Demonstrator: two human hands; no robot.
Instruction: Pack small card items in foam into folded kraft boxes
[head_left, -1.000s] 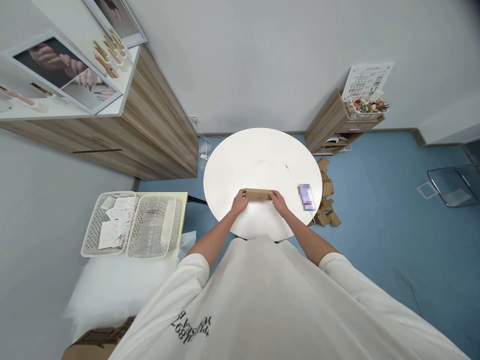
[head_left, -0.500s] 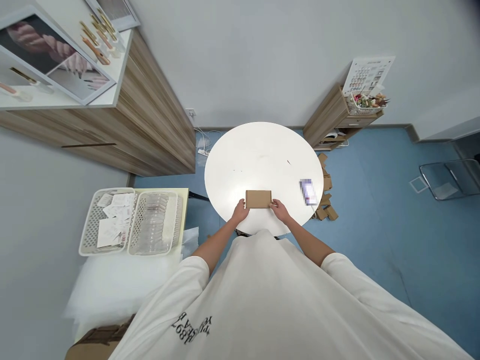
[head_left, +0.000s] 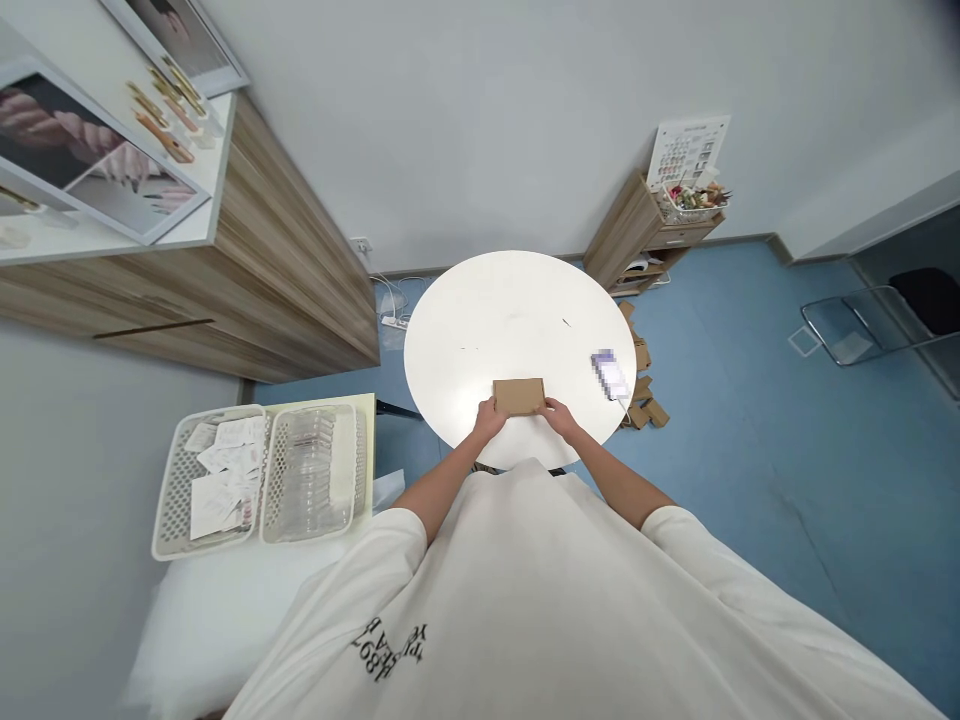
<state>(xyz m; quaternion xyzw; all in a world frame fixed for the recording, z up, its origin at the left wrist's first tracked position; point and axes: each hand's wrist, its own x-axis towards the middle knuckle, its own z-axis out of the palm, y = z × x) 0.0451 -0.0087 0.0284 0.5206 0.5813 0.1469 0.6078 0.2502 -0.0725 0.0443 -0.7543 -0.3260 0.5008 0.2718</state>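
A small brown cardboard box [head_left: 519, 396], closed and flat, is at the near side of the round white table [head_left: 517, 300]. At its left end, my left hand [head_left: 490, 416] grips the near corner with the fingers closed on it. My right hand [head_left: 556, 414] holds the opposite near corner in the same way. Whether the box rests on the tabletop or is lifted slightly, I cannot tell.
A blurred-out phone-like item [head_left: 609, 375] with a cable lies at the table's right. Several cardboard boxes [head_left: 643, 400] are on the floor beyond. To my left stand a basket of white packets [head_left: 169, 500] and a basket of clear plastic cases [head_left: 274, 500]. A wood-grain cabinet [head_left: 292, 220] is behind them.
Both hands have closed further onto the box's near corners, the left one moving slightly right. My view has turned, so the surroundings are shifted and tilted. The box has hardly moved.
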